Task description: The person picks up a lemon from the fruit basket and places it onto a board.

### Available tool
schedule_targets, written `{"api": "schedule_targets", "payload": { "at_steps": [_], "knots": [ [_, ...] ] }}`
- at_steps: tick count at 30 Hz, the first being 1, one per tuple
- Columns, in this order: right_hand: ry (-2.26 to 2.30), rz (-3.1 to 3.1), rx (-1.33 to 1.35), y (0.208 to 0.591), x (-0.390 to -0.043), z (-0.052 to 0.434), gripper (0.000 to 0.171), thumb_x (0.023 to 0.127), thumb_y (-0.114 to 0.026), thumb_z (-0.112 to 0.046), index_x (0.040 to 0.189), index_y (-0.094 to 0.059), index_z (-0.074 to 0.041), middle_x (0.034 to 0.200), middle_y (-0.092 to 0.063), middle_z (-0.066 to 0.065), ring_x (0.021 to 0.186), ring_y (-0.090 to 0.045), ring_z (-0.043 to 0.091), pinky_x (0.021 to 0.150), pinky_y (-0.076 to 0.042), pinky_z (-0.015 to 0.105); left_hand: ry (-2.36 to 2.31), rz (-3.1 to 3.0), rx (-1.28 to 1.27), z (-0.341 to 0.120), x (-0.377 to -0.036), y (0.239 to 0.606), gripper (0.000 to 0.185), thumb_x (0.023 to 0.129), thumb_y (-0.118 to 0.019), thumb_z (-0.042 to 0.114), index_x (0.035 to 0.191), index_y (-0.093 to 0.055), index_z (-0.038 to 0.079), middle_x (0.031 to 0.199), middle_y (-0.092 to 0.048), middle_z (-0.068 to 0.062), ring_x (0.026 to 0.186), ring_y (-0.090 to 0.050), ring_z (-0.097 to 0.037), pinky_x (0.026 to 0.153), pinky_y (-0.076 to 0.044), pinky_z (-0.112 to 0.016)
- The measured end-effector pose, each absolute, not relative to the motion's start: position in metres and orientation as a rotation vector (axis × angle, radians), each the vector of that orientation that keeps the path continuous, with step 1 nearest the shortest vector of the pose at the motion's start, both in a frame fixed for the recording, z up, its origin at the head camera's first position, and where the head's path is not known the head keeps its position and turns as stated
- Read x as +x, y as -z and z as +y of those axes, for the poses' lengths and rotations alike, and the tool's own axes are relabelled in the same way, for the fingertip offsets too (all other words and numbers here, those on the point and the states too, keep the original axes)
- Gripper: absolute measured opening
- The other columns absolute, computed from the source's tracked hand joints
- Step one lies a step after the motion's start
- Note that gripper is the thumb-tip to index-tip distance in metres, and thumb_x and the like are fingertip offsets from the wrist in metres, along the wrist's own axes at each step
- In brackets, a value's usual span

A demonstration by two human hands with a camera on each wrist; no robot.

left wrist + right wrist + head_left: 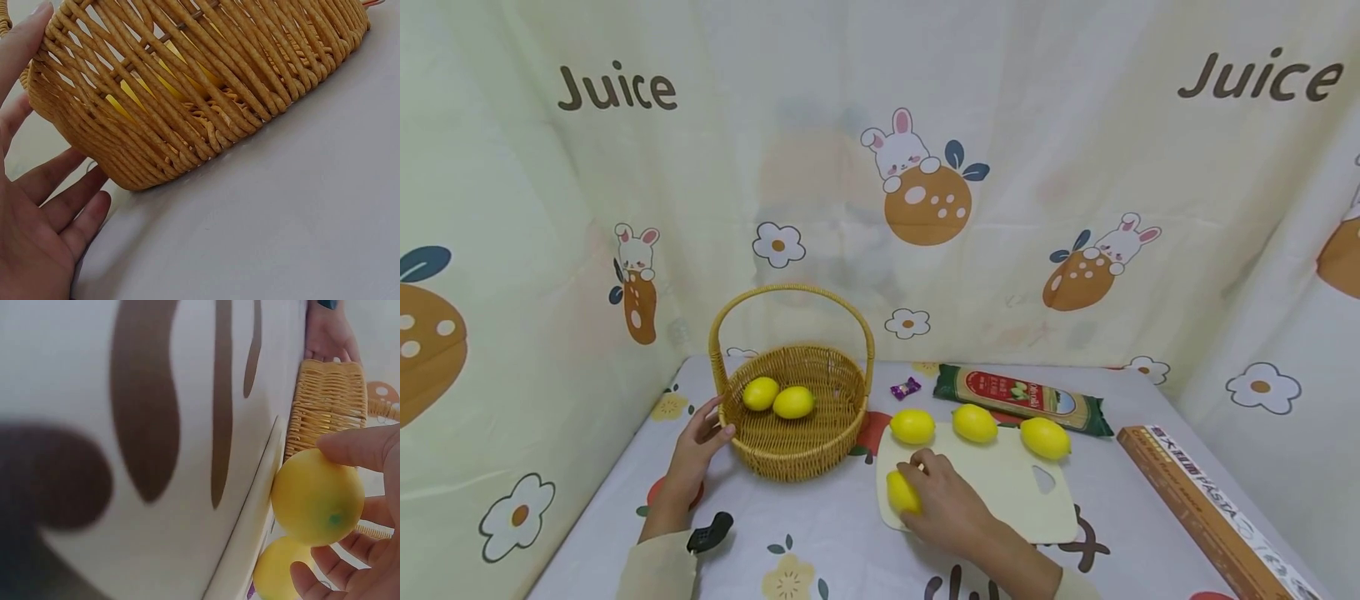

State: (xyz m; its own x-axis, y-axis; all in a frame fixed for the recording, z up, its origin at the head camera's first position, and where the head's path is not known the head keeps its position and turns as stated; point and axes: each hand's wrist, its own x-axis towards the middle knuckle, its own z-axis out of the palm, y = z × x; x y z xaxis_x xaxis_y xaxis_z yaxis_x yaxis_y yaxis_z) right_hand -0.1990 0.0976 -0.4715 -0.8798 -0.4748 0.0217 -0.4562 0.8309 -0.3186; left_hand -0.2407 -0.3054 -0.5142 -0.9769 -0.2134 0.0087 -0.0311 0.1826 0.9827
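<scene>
Curling round a lemon [901, 492] at the near left corner of the cutting board [1000, 487], the right hand [951, 504] has it between thumb and fingers. The lemon looks firm, light and smooth, likely a little slippery, so a grip round its middle should suit best. The left hand [694, 454] lies open, straight fingers resting against the basket [797, 454] wall. Two lemons lie inside the basket. Three more sit along the board's far edge, with a pasta packet [1022, 398] just behind them.
</scene>
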Motion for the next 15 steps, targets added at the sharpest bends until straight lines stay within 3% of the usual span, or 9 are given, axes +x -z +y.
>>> {"api": "schedule_targets", "payload": {
  "at_steps": [8, 15],
  "knots": [
    [0.394, 2.952, -0.862, 0.467, -0.203, 0.096, 0.064, 0.078, -0.080, -0.043, 0.131, -0.060, -0.014, 0.120, -0.049, 0.002, 0.098, -0.047, 0.018, 0.089, -0.051, 0.038, 1.922, -2.287, 0.230, -0.305, -0.241, 0.515, 0.072, 0.093, -0.067, 0.034, 0.154, -0.029, 0.026, 0.154, -0.030, -0.019, 0.139, -0.030, -0.037, 0.111, -0.018, -0.059],
    [0.188, 2.973, -1.147, 0.451, -0.210, 0.081, 0.061, 0.083, -0.074, -0.047, 0.132, -0.061, -0.012, 0.120, -0.050, 0.003, 0.102, -0.047, 0.020, 0.086, -0.049, 0.035, 1.933, -2.278, 0.218, -0.305, -0.241, 0.515, 0.070, 0.094, -0.066, 0.033, 0.154, -0.030, 0.027, 0.154, -0.030, -0.018, 0.139, -0.030, -0.037, 0.112, -0.019, -0.058]
  ]
}}
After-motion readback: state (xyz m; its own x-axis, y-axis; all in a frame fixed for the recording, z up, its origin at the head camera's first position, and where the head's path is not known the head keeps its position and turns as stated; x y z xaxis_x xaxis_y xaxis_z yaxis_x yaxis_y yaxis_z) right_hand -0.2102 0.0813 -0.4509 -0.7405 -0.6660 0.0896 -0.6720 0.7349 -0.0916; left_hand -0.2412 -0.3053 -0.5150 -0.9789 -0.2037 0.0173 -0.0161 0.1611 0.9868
